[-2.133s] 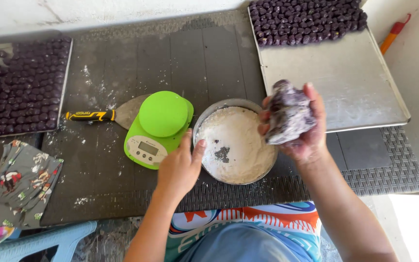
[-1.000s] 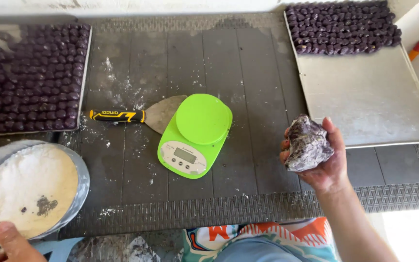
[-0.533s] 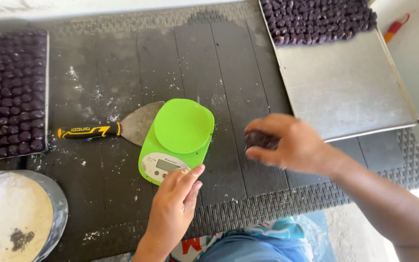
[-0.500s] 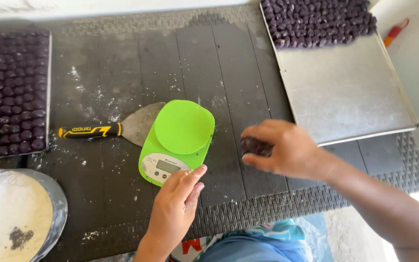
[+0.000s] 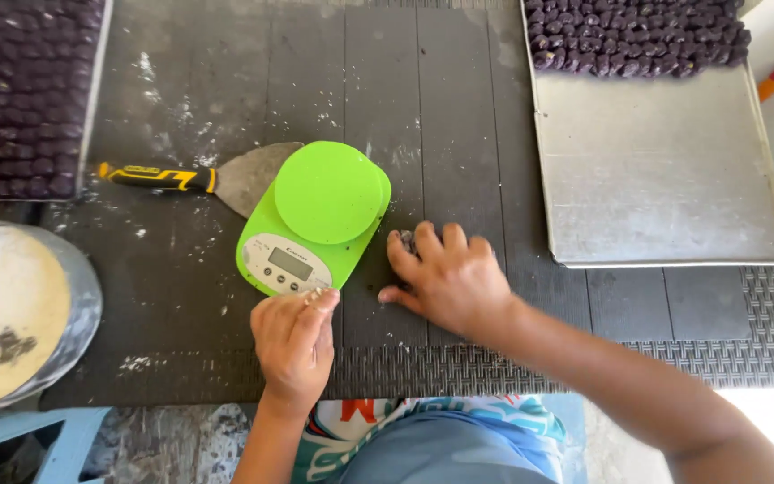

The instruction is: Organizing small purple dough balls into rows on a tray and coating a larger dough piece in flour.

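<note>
Dark slatted bench [image 5: 181,296], flour-dusted, woven mat [image 5: 718,345] along near edge. Green plastic scale [image 5: 315,220] mid-bench. Right hand [image 5: 450,278] palm-down, closed over dark dough lump [image 5: 408,240] just right of scale. Left hand [image 5: 296,336] fingertips pinched together at scale's front edge. Steel tray [image 5: 665,197] right edge; scraper [image 5: 199,177] left of scale; flour bowl [image 5: 73,314] near-left corner.

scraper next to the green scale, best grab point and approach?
Grip the scraper by its yellow-and-black handle, coming from above on the left. The handle lies flat and points left, clear of other things; the metal blade runs under the green scale, so that end is blocked.
</note>
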